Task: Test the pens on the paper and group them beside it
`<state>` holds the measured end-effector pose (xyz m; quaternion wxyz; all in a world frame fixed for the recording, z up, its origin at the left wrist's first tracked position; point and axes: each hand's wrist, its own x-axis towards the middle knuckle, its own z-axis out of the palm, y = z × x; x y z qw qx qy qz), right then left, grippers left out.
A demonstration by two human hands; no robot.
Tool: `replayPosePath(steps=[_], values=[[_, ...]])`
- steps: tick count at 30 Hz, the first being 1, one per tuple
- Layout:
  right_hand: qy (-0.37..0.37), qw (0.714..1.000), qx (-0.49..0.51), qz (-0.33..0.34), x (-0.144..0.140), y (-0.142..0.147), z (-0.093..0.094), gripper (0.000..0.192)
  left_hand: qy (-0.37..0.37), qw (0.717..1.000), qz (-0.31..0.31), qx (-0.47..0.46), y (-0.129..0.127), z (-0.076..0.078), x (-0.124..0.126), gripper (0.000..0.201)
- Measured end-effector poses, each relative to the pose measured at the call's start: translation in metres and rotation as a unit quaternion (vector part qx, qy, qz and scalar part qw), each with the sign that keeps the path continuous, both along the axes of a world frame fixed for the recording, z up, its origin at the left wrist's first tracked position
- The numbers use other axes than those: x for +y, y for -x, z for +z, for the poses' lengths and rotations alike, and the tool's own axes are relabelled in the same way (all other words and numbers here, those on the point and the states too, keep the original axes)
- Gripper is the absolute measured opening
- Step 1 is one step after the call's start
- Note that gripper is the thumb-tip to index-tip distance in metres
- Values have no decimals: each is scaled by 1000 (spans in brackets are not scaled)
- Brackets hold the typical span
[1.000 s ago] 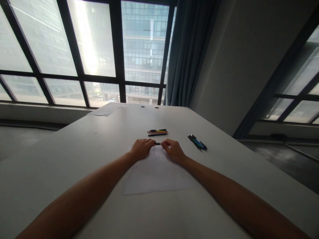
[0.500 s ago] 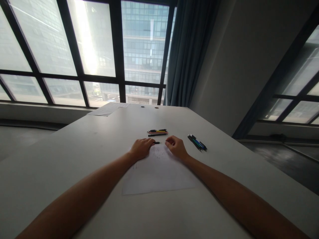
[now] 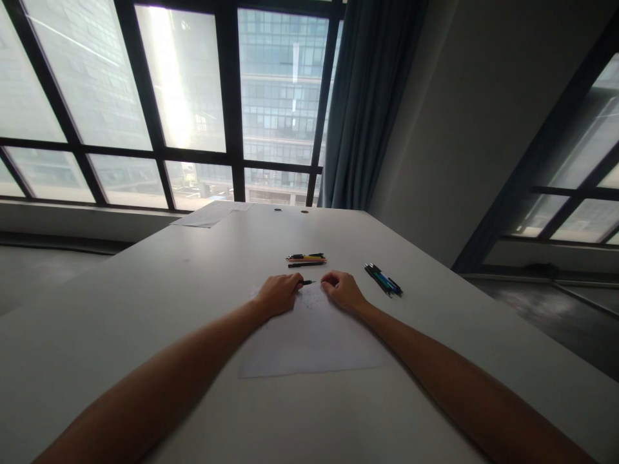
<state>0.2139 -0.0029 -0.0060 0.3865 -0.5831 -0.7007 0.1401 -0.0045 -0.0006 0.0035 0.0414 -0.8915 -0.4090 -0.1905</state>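
The left hand (image 3: 278,294) holds a dark pen (image 3: 308,282) between its fingers, with the narrow, pale tip end sticking out toward the right. The pen lies just over the upper part of a sheet of paper (image 3: 309,354), which bears faint marks and lies flat on the worktop (image 3: 203,399). The right hand (image 3: 343,290) is just beside the tip, a small gap away; its fingers are drawn in close to the thumb, and I cannot tell whether they pinch some small part.

The step in hand looks like work on the tip end of the pen, with the left hand steadying the barrel and the right as the working hand. From here, bringing the 2 together calls for a fine pinch lined up along the barrel, and a firm left grip so that the pen does not roll or slip.

Beyond the hands, near the pen, lie a black pen (image 3: 307,264) and a small bunch of pens with yellow (image 3: 306,257); a blue-and-green group of pens (image 3: 383,280) lies to the right.
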Motion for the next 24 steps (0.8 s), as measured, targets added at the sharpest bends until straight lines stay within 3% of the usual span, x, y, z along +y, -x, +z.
replayPosePath(steps=[3,9,11,14,24], values=[[-35,999,12,1,-1,0,1,15,-5,1000,-1,-15,0,-1,1,21],[-96,989,41,101,-9,10,4,15,-33,993,-20,-113,1,-5,2,27],[-95,987,47,118,-11,14,4,13,-40,991,-34,-122,1,-6,2,33],[-85,987,49,129,-13,19,4,14,-55,989,-54,-123,0,-6,1,25],[-66,982,112,140,-12,22,4,18,-80,988,-50,-123,0,-8,4,20]])
